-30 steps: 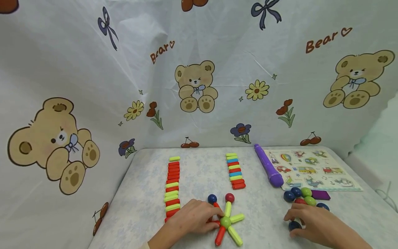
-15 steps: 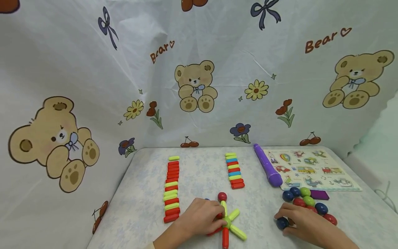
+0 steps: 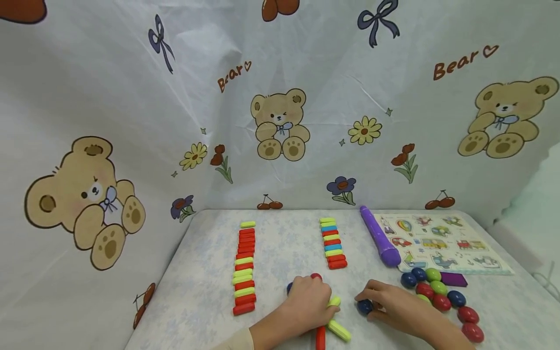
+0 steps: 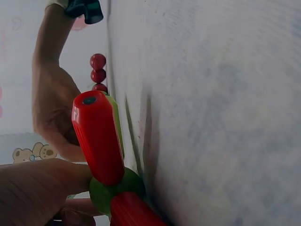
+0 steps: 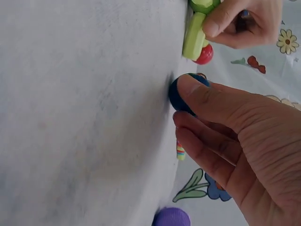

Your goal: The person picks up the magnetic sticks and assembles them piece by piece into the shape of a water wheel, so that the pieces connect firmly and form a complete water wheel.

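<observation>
My left hand [image 3: 306, 304] grips a star-shaped build of magnetic rods and covers much of it in the head view. A red rod [image 3: 321, 338] and a yellow-green rod [image 3: 339, 330] stick out below the hand. The left wrist view shows the build's green hub ball [image 4: 110, 192] beside the fingers. In the right wrist view the left thumb lies against a yellow-green rod [image 5: 194, 37] with a red ball [image 5: 204, 55] behind it. My right hand [image 3: 395, 308] pinches a dark blue ball [image 3: 365, 307] between thumb and fingers, just right of the build.
Loose red, green and blue balls [image 3: 441, 302] cluster at the right. Behind them are a purple block [image 3: 453, 279], a purple toy microphone [image 3: 379, 237] and a picture board [image 3: 446, 243]. Rows of coloured rods lie at the left [image 3: 244, 272] and centre [image 3: 332, 243].
My right hand has carried the blue ball left from the cluster toward the build. My left hand has shifted slightly right over the build, which has turned a little.
</observation>
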Tool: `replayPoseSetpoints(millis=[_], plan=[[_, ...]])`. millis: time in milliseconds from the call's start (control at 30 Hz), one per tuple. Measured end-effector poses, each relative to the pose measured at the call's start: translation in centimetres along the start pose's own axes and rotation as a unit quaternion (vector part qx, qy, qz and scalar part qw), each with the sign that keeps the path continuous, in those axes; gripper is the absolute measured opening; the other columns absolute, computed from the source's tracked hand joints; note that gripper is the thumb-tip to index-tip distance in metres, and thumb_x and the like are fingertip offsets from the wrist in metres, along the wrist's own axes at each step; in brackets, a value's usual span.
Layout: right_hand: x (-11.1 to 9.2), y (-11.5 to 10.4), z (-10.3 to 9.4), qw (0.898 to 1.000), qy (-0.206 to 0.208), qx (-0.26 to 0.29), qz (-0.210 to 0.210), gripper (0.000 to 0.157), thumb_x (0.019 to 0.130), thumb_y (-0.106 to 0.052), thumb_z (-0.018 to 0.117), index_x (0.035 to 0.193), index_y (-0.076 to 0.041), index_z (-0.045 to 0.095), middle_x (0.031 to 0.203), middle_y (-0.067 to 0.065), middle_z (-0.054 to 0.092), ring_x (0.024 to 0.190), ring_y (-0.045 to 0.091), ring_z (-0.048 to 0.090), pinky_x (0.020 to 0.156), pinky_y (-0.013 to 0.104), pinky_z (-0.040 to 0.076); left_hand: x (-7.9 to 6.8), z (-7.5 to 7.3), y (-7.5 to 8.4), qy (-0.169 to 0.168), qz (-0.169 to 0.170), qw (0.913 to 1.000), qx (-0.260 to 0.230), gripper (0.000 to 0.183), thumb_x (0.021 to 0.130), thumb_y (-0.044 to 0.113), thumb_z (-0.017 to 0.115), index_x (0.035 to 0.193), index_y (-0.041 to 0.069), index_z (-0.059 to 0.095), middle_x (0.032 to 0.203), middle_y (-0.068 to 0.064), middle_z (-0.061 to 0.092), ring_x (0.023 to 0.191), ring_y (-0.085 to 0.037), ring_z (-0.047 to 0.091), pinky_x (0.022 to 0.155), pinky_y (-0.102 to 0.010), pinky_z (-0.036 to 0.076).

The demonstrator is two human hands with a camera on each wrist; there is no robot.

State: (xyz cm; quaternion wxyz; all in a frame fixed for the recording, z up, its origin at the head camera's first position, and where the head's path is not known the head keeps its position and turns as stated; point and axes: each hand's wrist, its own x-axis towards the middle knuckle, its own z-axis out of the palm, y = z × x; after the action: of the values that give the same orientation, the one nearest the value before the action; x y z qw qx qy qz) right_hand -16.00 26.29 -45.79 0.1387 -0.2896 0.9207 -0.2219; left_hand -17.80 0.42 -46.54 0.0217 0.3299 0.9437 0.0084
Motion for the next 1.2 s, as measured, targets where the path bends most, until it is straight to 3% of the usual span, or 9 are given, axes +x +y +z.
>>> replayPoseSetpoints(millis=[133, 300, 533, 733, 867, 1200], plan=[[1.2, -0.4, 0.2, 0.999, 0.017, -0.026, -0.022, 0.030, 0.093, -0.014, 0.084, 0.122, -0.019, 0.077, 0.110, -0.009, 0.065, 0.087, 0.000, 0.062, 0.079, 0.026, 0.062, 0.5, -0.2, 0.7, -0.013, -0.026, 0.9996, 0.000, 0.048, 0.100, 0.053, 0.071, 0.064, 0.023, 0.061, 0.059, 0.008, 0.049, 0.057, -0.013, 0.049, 0.055, -0.030, 0.043], [2.3, -0.7, 0.4, 0.997, 0.038, -0.063, -0.035, 0.032, 0.091, -0.016, 0.087, 0.122, -0.020, 0.077, 0.108, -0.009, 0.066, 0.080, -0.002, 0.058, 0.073, 0.022, 0.060, 0.1, 0.0, 0.6, -0.013, -0.032, 0.9992, -0.019, 0.050, 0.100, 0.050, 0.071, 0.061, 0.022, 0.059, 0.055, 0.007, 0.044, 0.052, -0.013, 0.047, 0.049, -0.027, 0.037], [3.3, -1.2, 0.7, 0.994, 0.052, -0.079, -0.053, 0.032, 0.092, -0.020, 0.087, 0.122, -0.022, 0.076, 0.109, -0.009, 0.068, 0.081, -0.003, 0.058, 0.074, 0.023, 0.060, -0.6, 0.0, 0.3, 0.021, -0.025, 0.9993, -0.017, 0.052, 0.101, 0.051, 0.070, 0.059, 0.023, 0.056, 0.051, 0.009, 0.041, 0.048, -0.012, 0.045, 0.044, -0.026, 0.035], [3.6, -1.3, 0.9, 0.992, 0.061, -0.088, -0.060, 0.032, 0.092, -0.020, 0.087, 0.122, -0.023, 0.077, 0.109, -0.009, 0.069, 0.082, -0.003, 0.059, 0.076, 0.026, 0.062, -0.8, -0.2, -0.1, 0.020, -0.025, 0.9976, -0.062, 0.028, 0.100, 0.048, 0.076, 0.080, 0.028, 0.081, 0.056, 0.015, 0.052, 0.052, -0.006, 0.047, 0.049, -0.024, 0.038], [3.6, -1.3, 1.0, 0.992, 0.063, -0.092, -0.059, 0.032, 0.092, -0.021, 0.087, 0.122, -0.023, 0.076, 0.109, -0.009, 0.069, 0.083, -0.002, 0.060, 0.077, 0.027, 0.062, -0.9, -0.3, -0.5, 0.020, -0.010, 0.9963, -0.084, 0.021, 0.099, 0.048, 0.078, 0.096, 0.029, 0.085, 0.063, 0.017, 0.057, 0.056, -0.004, 0.048, 0.052, -0.023, 0.040], [3.5, -0.8, 1.0, 0.991, 0.075, -0.103, -0.052, 0.036, 0.092, -0.023, 0.087, 0.127, -0.024, 0.076, 0.111, -0.008, 0.070, 0.079, -0.003, 0.057, 0.072, 0.024, 0.059, -2.3, -1.7, -2.7, -0.019, 0.070, 0.9904, -0.118, 0.020, 0.090, 0.046, 0.088, 0.105, 0.033, 0.085, 0.090, 0.018, 0.059, 0.073, 0.003, 0.047, 0.058, -0.020, 0.043]])
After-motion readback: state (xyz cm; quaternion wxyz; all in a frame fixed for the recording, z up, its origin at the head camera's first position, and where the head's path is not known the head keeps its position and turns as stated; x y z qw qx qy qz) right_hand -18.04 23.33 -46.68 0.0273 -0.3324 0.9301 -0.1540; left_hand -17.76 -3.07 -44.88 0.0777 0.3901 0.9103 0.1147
